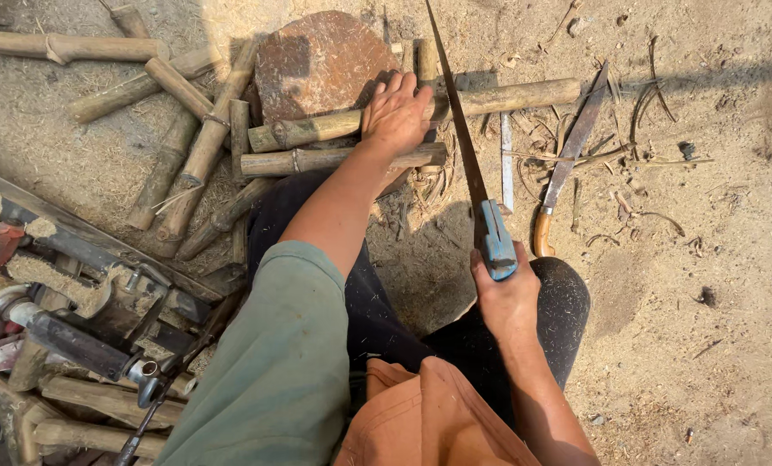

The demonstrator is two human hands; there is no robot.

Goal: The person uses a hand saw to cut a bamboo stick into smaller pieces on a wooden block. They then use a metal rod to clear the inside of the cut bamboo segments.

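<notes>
My left hand [396, 112] presses flat on a long bamboo pole [507, 95] that lies across a round wooden block [317, 60]. A second bamboo piece [317, 160] lies just below it, under my wrist. My right hand [507, 298] grips the blue handle [496, 242] of a hand saw; its long thin blade [453, 112] runs up and crosses the pole just right of my left hand. I am crouched, with dark trousers and a green sleeve in view.
Several cut bamboo lengths [179, 129] are piled at upper left. A long knife with a wooden handle [567, 164] lies on the sandy ground to the right. Dusty metal machinery [75, 319] fills the lower left. Sawdust and twigs litter the ground.
</notes>
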